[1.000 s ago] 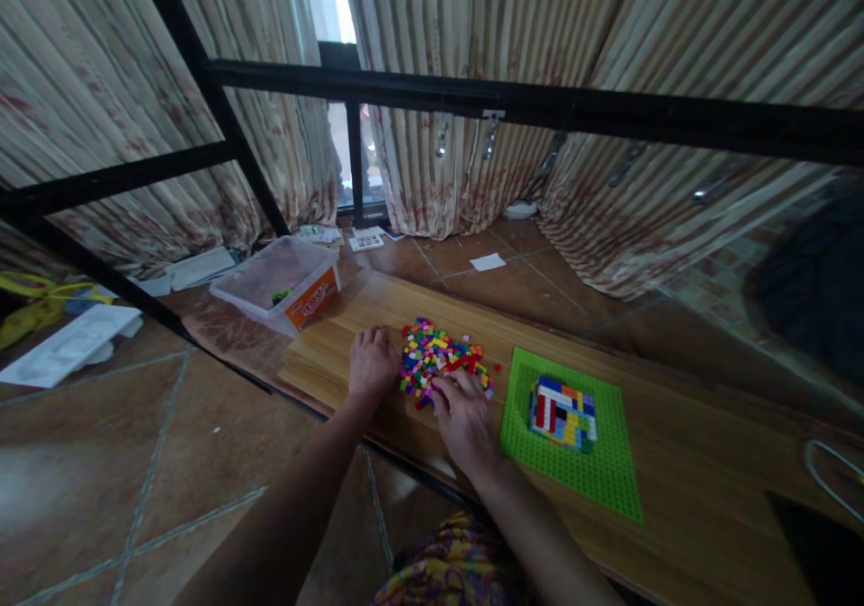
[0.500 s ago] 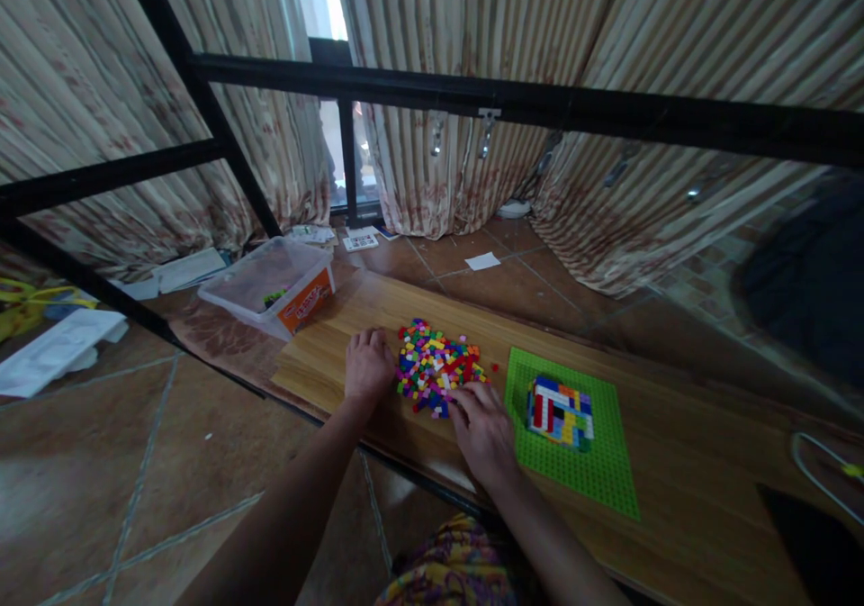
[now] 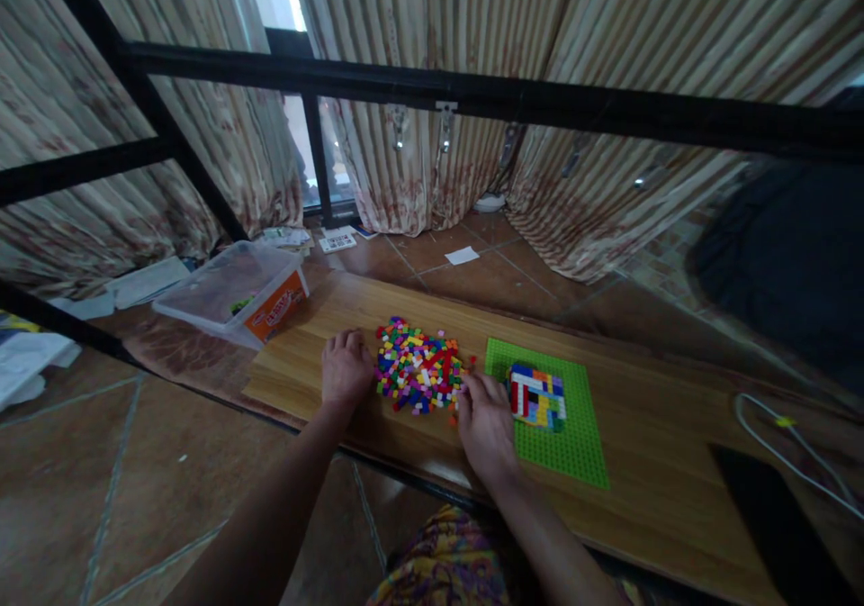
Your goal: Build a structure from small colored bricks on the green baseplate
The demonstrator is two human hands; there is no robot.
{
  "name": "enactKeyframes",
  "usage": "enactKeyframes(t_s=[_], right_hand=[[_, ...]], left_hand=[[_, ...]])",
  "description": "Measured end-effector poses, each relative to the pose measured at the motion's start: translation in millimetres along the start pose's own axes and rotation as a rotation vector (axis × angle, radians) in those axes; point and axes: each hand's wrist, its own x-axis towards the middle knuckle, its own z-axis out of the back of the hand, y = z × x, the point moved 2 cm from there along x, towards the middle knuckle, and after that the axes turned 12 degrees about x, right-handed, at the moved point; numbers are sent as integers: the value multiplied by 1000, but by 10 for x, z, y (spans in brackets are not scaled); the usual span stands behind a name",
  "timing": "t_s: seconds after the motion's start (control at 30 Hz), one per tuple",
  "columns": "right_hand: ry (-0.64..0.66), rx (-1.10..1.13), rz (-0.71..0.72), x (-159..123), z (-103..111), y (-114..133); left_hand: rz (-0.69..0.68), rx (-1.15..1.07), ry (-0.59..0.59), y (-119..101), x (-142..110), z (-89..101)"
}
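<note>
A loose heap of small colourful toy bricks lies on the wooden board. At its left edge rests my left hand, fingers loosely bent and slightly apart, with nothing visible in them. My right hand is between the heap and the green baseplate. Its thumb and forefinger are closed together at the heap's right edge; a tiny pinkish spot shows there, too small to name. On the baseplate stands a blocky multicoloured brick build, with white and red strips on its left side, just right of my right hand.
A clear plastic tub with an orange label stands at the board's left end, a few green pieces inside. A black flat object and a white cable lie at the right. A black metal rail crosses beyond the board.
The view has swung right, so everything appears further left. My right hand has shifted from over the heap's lower right to its right edge, nearer the baseplate. My left hand stays beside the heap.
</note>
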Motion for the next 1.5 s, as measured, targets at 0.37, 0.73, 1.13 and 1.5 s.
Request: enactKeyframes(t_s=[0.37, 0.73, 1.13, 1.5], right_hand=[[125, -47, -16, 162, -396, 232], [206, 22, 128, 96, -368, 375], [24, 121, -19, 79, -91, 84], [104, 68, -201, 700, -65, -9]], left_hand=[[-71, 20, -42, 45, 47, -33], [-68, 41, -41, 25, 44, -16], [-2, 53, 5, -13, 6, 11], [28, 42, 63, -28, -13, 31]])
